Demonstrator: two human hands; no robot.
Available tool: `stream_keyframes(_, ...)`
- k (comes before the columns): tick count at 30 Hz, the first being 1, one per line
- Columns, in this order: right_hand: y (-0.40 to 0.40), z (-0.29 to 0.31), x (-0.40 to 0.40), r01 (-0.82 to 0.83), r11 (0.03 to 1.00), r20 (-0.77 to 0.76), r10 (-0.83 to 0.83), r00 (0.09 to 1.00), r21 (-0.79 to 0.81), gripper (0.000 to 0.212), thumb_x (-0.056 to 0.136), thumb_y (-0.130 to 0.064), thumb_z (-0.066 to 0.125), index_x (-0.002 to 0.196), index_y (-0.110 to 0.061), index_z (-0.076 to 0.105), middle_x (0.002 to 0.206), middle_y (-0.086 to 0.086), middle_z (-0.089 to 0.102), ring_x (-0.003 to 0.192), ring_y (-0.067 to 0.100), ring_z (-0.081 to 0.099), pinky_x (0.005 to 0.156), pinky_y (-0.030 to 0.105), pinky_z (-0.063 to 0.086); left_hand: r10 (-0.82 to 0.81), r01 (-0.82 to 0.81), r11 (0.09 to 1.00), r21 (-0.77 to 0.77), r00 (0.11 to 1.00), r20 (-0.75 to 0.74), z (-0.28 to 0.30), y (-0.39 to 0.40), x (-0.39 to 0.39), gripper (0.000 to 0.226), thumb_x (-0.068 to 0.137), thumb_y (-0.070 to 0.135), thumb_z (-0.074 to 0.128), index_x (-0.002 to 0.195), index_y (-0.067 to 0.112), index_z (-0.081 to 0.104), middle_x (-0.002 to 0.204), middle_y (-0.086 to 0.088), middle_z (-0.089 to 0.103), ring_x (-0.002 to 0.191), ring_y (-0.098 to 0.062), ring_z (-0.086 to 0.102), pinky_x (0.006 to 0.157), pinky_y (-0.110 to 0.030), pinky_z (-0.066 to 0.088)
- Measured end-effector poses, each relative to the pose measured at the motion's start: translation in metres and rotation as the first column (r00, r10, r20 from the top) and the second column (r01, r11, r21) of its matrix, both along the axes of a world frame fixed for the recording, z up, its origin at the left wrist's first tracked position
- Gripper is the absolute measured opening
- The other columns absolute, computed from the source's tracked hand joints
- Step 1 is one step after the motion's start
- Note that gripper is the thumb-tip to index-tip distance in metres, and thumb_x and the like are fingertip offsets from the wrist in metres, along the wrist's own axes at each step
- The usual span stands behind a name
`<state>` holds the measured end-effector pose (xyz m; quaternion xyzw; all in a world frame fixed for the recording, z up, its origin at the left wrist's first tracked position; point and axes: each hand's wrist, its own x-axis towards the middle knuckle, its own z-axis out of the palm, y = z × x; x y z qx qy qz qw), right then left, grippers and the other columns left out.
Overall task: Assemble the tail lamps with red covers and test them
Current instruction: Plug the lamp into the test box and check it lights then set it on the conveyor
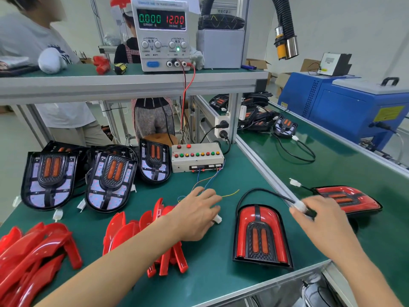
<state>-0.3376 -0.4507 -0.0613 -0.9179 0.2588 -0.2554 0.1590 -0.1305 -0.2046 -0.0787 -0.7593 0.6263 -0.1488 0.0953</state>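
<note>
On the green bench [212, 262] a tail lamp with its red cover [261, 234] fitted lies flat between the two hands. The right hand [321, 216] pinches the white plug [299, 206] at the end of that lamp's black cable [261, 191]. The left hand [197, 214] rests palm down on the bench, fingers curled round a small white connector [218, 218] on thin coloured wires [210, 180] from the test box [197, 157]. Uncovered lamps [108, 180] stand at the left, loose red covers [37, 251] are heaped in front of them, and another covered lamp [347, 199] lies on the conveyor to the right. The power supply [161, 34] reads 12.00 volts.
</note>
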Motion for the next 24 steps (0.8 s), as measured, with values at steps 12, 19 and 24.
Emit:
stream_keyframes(12, 0.035, -0.049, -0.045, -0.096, 0.968, -0.229, 0.151, 0.962, 0.233, 0.05, 0.096, -0.002, 0.057, 0.141, -0.022, 0.059, 0.1, -0.013, 0.058, 0.09, 0.002, 0.056, 0.075, 0.011, 0.039, 0.295, -0.515, 0.778, 0.359, -0.204, -0.933, -0.005, -0.027, -0.088, 0.042, 0.103, 0.052, 0.042, 0.103, 0.01, 0.049, 0.078, -0.017, 0.072, 0.056, -0.026, 0.071, 0.07, -0.034, 0.063)
stream_keyframes(19, 0.036, -0.03, -0.04, -0.005, 0.697, -0.132, 0.142, 0.981, 0.717, 0.043, 0.108, -0.048, 0.034, 0.095, -0.04, 0.075, 0.087, -0.002, 0.073, 0.073, 0.009, 0.065, 0.07, 0.019, 0.044, 0.001, -0.535, 0.784, 0.314, -0.505, -0.863, -0.006, -0.026, -0.094, 0.033, 0.107, 0.033, 0.049, 0.099, 0.002, 0.055, 0.075, -0.015, 0.061, 0.056, -0.022, 0.059, 0.055, -0.026, 0.054)
stream_keyframes(24, 0.053, -0.034, -0.024, 0.026, 0.213, 0.003, -0.134, 0.991, 0.977, 0.064, 0.097, -0.06, 0.044, 0.106, -0.005, 0.075, 0.092, 0.02, 0.078, 0.083, 0.033, 0.077, 0.068, 0.038, 0.059, -0.143, -0.593, 0.765, 0.252, -0.537, -0.831, -0.013, -0.029, -0.111, 0.03, 0.107, 0.033, 0.047, 0.1, 0.003, 0.048, 0.07, -0.013, 0.061, 0.056, -0.023, 0.057, 0.053, -0.027, 0.05)
